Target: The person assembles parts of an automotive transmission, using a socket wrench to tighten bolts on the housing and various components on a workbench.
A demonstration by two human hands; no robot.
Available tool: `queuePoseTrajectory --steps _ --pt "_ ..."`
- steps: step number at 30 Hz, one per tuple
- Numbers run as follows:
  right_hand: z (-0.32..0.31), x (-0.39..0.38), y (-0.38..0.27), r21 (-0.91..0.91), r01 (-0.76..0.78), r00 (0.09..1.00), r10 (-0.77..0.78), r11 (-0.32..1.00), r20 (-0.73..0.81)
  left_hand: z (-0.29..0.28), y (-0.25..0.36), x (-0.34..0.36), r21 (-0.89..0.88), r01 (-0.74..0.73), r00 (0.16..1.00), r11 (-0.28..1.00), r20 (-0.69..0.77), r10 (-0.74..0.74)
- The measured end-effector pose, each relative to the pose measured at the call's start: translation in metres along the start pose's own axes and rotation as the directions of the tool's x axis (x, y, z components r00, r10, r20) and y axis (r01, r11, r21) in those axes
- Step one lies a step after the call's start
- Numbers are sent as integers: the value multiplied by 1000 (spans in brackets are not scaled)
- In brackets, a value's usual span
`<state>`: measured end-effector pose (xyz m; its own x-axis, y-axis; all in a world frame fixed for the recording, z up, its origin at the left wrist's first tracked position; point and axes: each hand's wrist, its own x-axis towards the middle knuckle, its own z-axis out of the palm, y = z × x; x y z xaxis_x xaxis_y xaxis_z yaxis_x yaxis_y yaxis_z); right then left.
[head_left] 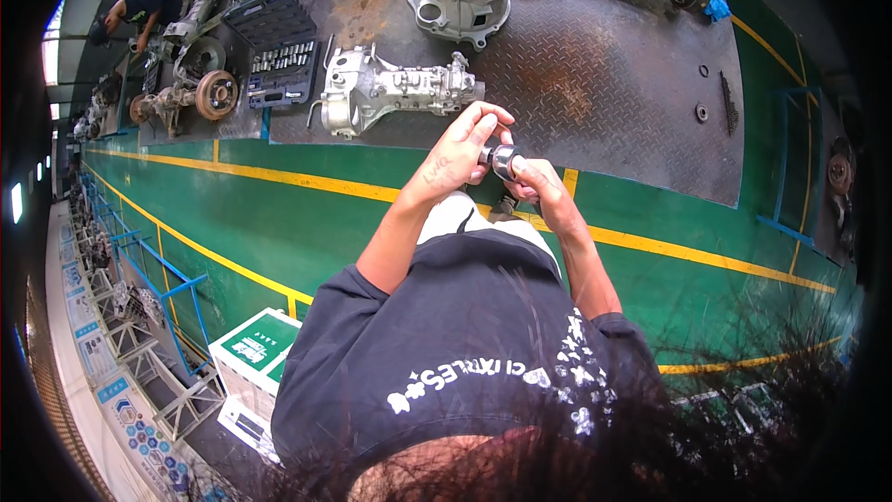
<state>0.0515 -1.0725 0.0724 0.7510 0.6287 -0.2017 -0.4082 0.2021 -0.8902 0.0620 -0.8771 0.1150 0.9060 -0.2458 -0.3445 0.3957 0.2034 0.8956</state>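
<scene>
Close in front of my body, both hands meet around a shiny ratchet wrench (505,162), whose round chrome head shows between them. My left hand (462,151) has its fingers curled at the head's left side, where a small dark piece, perhaps a socket, is partly covered. Closed on the wrench from the right is my right hand (546,188); the handle is mostly hidden by it. Just beyond my left hand, a silver gearbox (400,85) lies on its side on the steel-plate workbench (641,121).
Left of the gearbox lies an open socket set case (283,72). A large bell-shaped housing (455,5) stands farther back. Small rings (701,112) and a dark chain-like strip (728,102) lie at the right. Another person (144,14) bends over parts at far left. A white-green box (255,350) sits behind.
</scene>
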Motion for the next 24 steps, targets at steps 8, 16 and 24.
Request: queuePoseTrajectory --steps 8,16,24 --pt "-3 5 5 -369 39 998 -55 928 -35 6 5 -2 -2 72 996 997 45 -72" --pt "20 13 19 286 -20 992 -17 958 125 19 -1 8 201 -337 912 920 -174 372" --pt "17 16 0 564 -196 971 80 802 223 14 -7 11 14 -378 915 926 -149 376"
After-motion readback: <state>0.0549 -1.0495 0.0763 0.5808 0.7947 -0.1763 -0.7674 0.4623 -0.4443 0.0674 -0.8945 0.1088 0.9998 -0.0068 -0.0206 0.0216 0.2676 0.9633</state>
